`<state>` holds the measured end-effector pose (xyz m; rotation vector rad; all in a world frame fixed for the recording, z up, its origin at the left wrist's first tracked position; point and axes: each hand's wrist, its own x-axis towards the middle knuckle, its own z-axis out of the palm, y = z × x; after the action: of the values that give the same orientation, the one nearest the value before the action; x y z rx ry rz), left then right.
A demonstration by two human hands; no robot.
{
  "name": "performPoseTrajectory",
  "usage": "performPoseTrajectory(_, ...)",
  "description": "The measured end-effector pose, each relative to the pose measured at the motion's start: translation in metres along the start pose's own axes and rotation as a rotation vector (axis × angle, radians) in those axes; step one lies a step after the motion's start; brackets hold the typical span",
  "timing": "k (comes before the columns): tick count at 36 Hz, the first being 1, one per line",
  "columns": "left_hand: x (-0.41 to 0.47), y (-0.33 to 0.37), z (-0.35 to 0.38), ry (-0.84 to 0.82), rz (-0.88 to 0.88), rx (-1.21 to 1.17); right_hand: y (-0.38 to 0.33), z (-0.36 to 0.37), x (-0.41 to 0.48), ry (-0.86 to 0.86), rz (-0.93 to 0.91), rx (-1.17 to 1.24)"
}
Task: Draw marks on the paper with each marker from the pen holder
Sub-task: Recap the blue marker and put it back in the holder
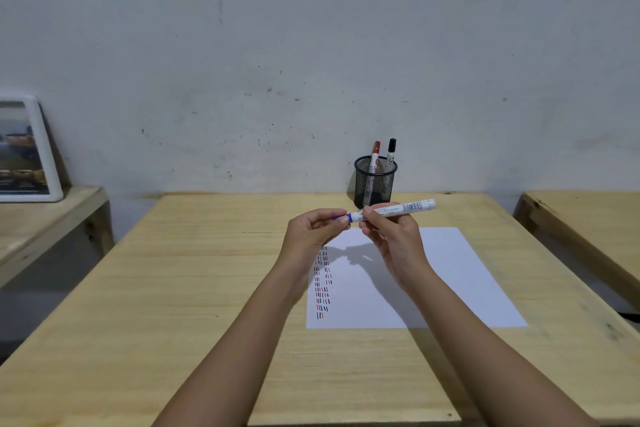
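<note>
A white-barrelled blue marker lies level in the air above the white paper. My right hand grips its barrel. My left hand pinches its blue cap end. Whether the cap is on or off I cannot tell. The paper's left side carries columns of short red, blue and black dashes. Behind the hands stands a black mesh pen holder with a red-capped marker and a black-capped marker upright in it.
The paper lies on a light wooden table set against a grey wall. A second wooden table stands to the right across a gap. On a lower table at the left a white-framed picture leans on the wall.
</note>
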<state>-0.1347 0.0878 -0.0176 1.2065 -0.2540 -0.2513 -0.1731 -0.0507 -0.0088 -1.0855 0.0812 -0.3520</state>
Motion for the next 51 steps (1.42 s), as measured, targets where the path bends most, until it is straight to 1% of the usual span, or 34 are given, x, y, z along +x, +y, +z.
performPoseTrajectory(8, 0.004, 0.002, -0.001, 0.001, 0.053, 0.091, 0.003, 0.002, 0.001, -0.004, -0.042, 0.023)
performPoseTrajectory(11, 0.005, 0.003, -0.003, -0.005, 0.056, 0.121, 0.003, 0.002, 0.001, -0.014, -0.009, 0.033)
performPoseTrajectory(16, 0.01, 0.011, -0.007, -0.027, 0.063, 0.148, -0.005, -0.003, 0.003, -0.082, 0.063, 0.05)
performPoseTrajectory(19, 0.015, 0.018, -0.014, -0.033, 0.064, 0.2, -0.013, -0.011, 0.007, -0.026, 0.071, 0.097)
performPoseTrajectory(21, 0.017, 0.021, -0.021, -0.045, 0.06, 0.232, -0.018, -0.02, 0.009, -0.01, 0.057, 0.079)
performPoseTrajectory(23, 0.018, 0.025, -0.025, -0.061, 0.057, 0.246, -0.024, -0.028, 0.009, -0.056, 0.051, -0.016)
performPoseTrajectory(25, 0.021, 0.028, -0.026, -0.068, 0.061, 0.258, -0.03, -0.034, 0.01, -0.135, 0.047, -0.17)
performPoseTrajectory(29, 0.031, 0.038, -0.021, -0.08, 0.088, 0.295, -0.036, -0.038, 0.016, -0.231, 0.004, -0.629)
performPoseTrajectory(31, 0.035, 0.042, -0.014, -0.085, 0.112, 0.331, -0.037, -0.035, 0.02, -0.26, 0.002, -0.77)
performPoseTrajectory(34, 0.045, 0.046, -0.001, -0.094, 0.153, 0.401, -0.036, -0.03, 0.024, -0.281, -0.03, -0.914)
performPoseTrajectory(39, 0.068, 0.049, 0.021, -0.116, 0.236, 0.522, -0.034, -0.029, 0.036, -0.303, -0.08, -0.982)
performPoseTrajectory(42, 0.086, 0.049, 0.032, -0.112, 0.277, 0.567, -0.035, -0.03, 0.051, -0.275, -0.109, -0.954)
performPoseTrajectory(44, 0.099, 0.047, 0.037, -0.098, 0.304, 0.602, -0.038, -0.03, 0.063, -0.232, -0.16, -0.935)
performPoseTrajectory(48, 0.122, 0.032, 0.038, -0.047, 0.304, 0.752, -0.049, -0.031, 0.094, -0.065, -0.306, -0.893)
performPoseTrajectory(51, 0.14, 0.009, 0.033, -0.057, 0.243, 0.899, -0.058, -0.031, 0.12, 0.06, -0.418, -0.857)
